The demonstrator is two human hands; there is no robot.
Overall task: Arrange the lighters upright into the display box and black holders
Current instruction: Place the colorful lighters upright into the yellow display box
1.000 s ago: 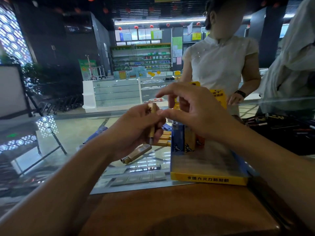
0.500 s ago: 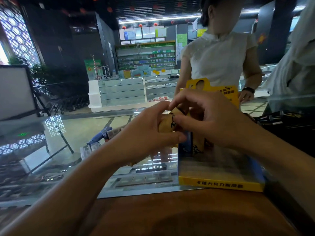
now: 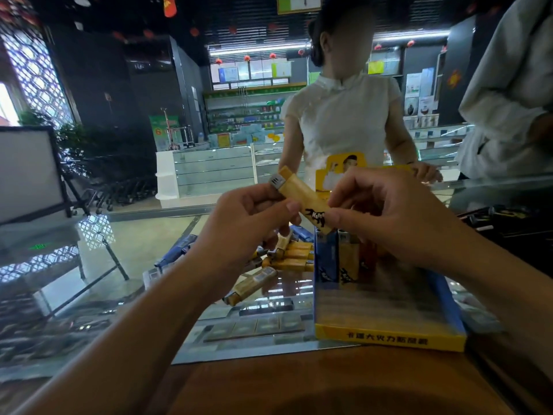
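Both hands at frame centre pinch one tan lighter point(image 3: 300, 199): left hand point(image 3: 248, 223) nearer metal cap, right hand point(image 3: 386, 217) at base. Lighter tilted, likely being turned base-down for display box point(image 3: 389, 333) at lower right. Loose lighters point(image 3: 287, 256) lie on table point(image 3: 134, 250).

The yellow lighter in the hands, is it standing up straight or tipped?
Tipped. The yellow lighter slants, metal top up-left, pinched by left hand and right hand.

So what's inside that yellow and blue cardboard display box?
Inside the yellow and blue cardboard display box, a blue lighter and a yellow lighter stand upright at the back. The right hand hides anything further right.
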